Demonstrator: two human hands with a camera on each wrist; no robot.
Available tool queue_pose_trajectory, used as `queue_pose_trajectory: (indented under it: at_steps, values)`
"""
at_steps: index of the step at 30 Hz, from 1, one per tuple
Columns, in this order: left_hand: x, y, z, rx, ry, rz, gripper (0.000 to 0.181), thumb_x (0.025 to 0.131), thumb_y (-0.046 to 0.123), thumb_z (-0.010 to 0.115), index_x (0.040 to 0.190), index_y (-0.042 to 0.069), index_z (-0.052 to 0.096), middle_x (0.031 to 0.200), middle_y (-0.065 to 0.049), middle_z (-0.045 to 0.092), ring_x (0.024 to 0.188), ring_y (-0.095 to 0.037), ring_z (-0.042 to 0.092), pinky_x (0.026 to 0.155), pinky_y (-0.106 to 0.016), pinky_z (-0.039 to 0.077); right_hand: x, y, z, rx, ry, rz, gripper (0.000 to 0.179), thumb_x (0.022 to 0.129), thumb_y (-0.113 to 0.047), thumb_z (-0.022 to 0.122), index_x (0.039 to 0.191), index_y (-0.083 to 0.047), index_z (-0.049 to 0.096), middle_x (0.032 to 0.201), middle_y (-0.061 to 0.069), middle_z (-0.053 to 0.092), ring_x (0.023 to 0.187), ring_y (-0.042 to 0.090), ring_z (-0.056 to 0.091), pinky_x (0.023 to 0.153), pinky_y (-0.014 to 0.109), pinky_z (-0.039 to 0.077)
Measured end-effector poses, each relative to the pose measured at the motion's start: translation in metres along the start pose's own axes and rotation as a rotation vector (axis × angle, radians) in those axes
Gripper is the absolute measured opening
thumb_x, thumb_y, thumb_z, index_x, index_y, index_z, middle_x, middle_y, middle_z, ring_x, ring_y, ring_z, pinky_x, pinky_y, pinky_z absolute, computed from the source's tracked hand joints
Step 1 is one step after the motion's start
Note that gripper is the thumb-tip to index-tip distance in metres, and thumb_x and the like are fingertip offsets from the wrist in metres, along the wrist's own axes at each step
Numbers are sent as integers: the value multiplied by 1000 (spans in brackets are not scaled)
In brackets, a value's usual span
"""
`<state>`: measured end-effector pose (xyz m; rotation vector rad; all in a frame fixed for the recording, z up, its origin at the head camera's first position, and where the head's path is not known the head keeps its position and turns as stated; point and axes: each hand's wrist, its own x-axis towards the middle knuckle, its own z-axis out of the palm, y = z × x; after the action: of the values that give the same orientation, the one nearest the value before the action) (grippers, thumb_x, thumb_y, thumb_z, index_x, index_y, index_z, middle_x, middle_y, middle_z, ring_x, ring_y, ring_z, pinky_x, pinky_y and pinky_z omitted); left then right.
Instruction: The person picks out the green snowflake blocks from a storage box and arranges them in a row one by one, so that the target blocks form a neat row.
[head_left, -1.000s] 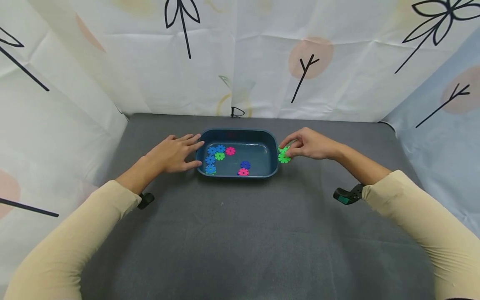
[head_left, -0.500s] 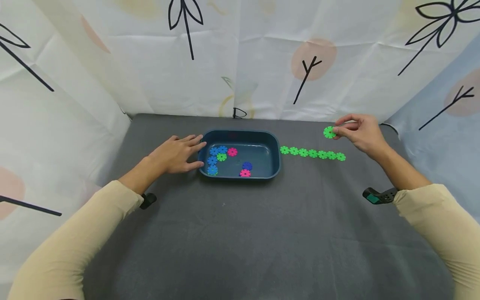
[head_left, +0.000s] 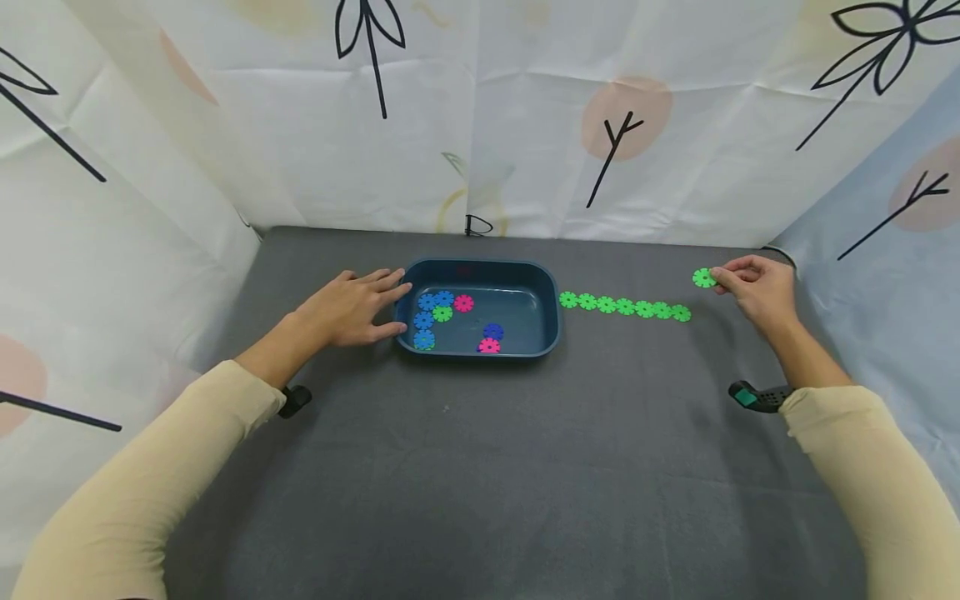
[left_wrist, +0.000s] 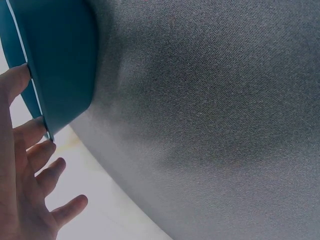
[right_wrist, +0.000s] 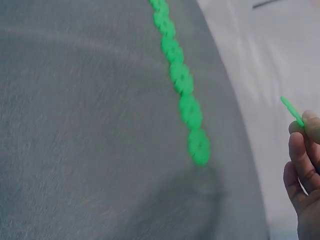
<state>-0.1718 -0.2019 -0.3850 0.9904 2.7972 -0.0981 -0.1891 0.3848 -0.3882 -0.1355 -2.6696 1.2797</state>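
Note:
My right hand (head_left: 765, 292) pinches one green notched plastic disc (head_left: 703, 277) between thumb and fingers, above the far right of the table. In the right wrist view that disc (right_wrist: 291, 110) shows nearly edge-on. Below and left of it, a row of several green discs (head_left: 625, 307) lies end to end from the tray's right side. My left hand (head_left: 348, 308) rests with spread fingers on the left rim of a dark blue tray (head_left: 517, 354). Inside are several blue discs (head_left: 423, 320), a green disc (head_left: 442, 314), pink discs (head_left: 463, 303) and a darker blue disc (head_left: 492, 332).
A grey cloth (head_left: 465, 483) covers the table. White patterned fabric (head_left: 525, 125) hangs as a wall behind it and along both sides. Each wrist wears a dark band (head_left: 761, 397).
My right hand has gone from the tray's right end to the far right, a green disc in its pinch, uncovering the green row. The left hand stays at the rim.

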Motion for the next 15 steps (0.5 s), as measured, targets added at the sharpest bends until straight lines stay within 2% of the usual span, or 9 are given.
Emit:
queue_pose_trajectory:
  at_steps: [3, 9, 11, 15]
  values:
    - [0, 0, 0, 3, -1, 0, 74, 98, 54, 55, 153, 7, 40, 159, -18, 30, 144, -36, 34, 104, -61, 38, -1, 15, -1, 11, 17, 32, 29, 95, -22, 69, 98, 6, 63, 60, -24, 62, 56, -6, 57, 44, 24, 30]
    - [1, 0, 0, 3, -4, -1, 74, 98, 54, 54, 153, 7, 39, 160, -18, 30, 144, -36, 33, 104, -61, 38, -3, 40, -1, 82, 24, 107, 22, 95, -16, 68, 94, 5, 62, 60, -23, 63, 55, -4, 61, 47, 14, 39]
    - [0, 0, 0, 3, -5, -3, 74, 98, 54, 54, 153, 7, 39, 160, -18, 30, 144, -36, 33, 104, -61, 38, -4, 46, 0, 56, 15, 125, 24, 95, -17, 67, 95, 6, 61, 60, -25, 61, 55, -5, 61, 48, 14, 40]
    - [1, 0, 0, -2, -7, -5, 74, 98, 54, 54, 154, 7, 39, 160, -18, 30, 144, -36, 33, 104, -62, 37, -9, 57, 4, -77, -12, 136, 32, 97, -23, 65, 101, 9, 62, 58, -31, 57, 56, -9, 58, 51, 14, 41]
